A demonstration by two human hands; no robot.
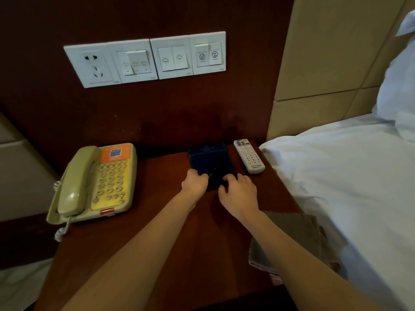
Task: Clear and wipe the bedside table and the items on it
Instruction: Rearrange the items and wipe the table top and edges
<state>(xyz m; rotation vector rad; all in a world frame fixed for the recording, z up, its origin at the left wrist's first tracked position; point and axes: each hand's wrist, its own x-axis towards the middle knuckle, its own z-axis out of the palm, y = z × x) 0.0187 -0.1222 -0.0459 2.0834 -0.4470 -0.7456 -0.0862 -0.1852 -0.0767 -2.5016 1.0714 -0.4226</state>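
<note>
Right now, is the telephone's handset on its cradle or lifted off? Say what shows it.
On its cradle: the handset lies seated along the left side of the telephone, with no hand on it.

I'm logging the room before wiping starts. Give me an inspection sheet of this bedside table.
Surface: dark wooden bedside table.
Job's things: telephone left; dark box centre back; remote just right of it; cloth at the right edge.
Clutter: nothing seen.
Hands: left hand and right hand both grip the box's near edge.
Cables: coiled phone cord by the telephone's left side.
Surroundings: switch panel on wall; bed right.
</note>
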